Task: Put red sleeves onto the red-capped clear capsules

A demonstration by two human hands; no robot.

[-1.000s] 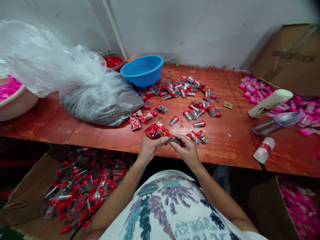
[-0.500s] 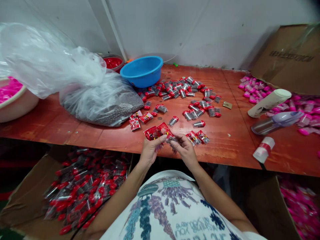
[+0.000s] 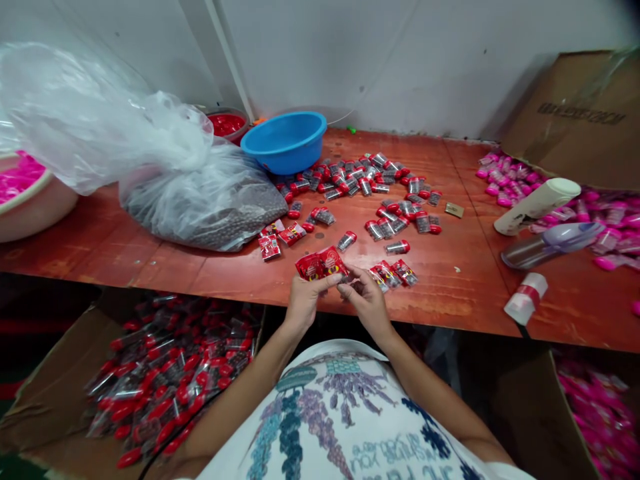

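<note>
My left hand [image 3: 305, 300] is closed on red printed packets [image 3: 320, 263], its thumb lying across their lower edge. Close beside it, the fingers of my right hand [image 3: 367, 300] pinch at the packets' right end; what exactly sits between those fingertips is partly hidden. Several similar red packets [image 3: 393, 274] lie on the table just right of my hands. To the left lie a few more packets [image 3: 271, 247]. Beyond my hands, small clear tubes with red caps [image 3: 347, 241] and dark contents are scattered, with a larger heap of tubes [image 3: 360, 177] farther back.
A tied clear bag [image 3: 200, 193] of dark beads and a blue basin [image 3: 285, 143] stand at the back left. Below is a carton [image 3: 60, 380] of red-capped tubes. On the right are a white bottle [image 3: 537, 205], a purple-topped container [image 3: 550, 245], a roll [image 3: 526, 298] and pink tubes [image 3: 615, 213].
The packets in my left hand have shifted slightly right and tilted, and my hands have drawn closer together. Things on the table have stayed where they were.
</note>
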